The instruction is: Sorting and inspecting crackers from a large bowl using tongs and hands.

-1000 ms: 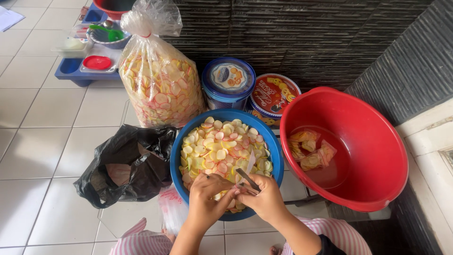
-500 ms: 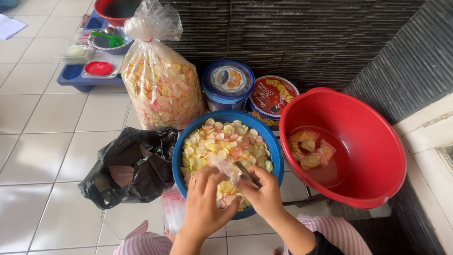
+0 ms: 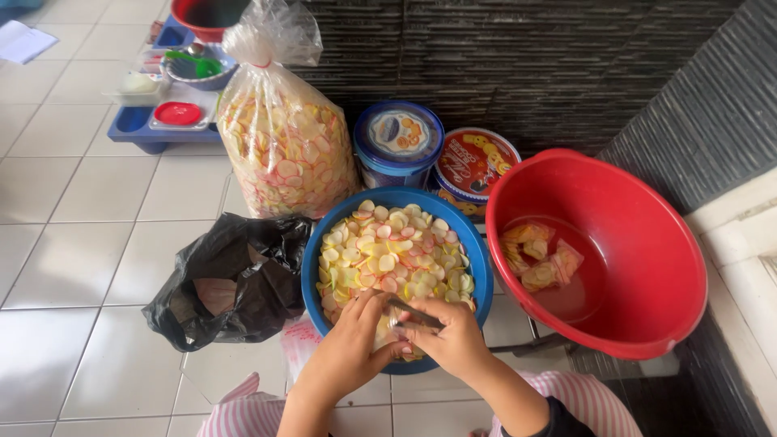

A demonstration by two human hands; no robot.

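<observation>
Meanwhile my left hand had closed in beside my right hand, both now pinched on a small clear bag. Before, a thin dark tool alone showed over the blue basin at six o'clock, so bagging crackers seemed underway.

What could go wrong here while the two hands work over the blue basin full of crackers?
The blue basin is heaped to its rim, so crackers may spill onto the tiled floor. The right hand holds a thin metal tool close to the left hand; a slip might nick a finger.
</observation>
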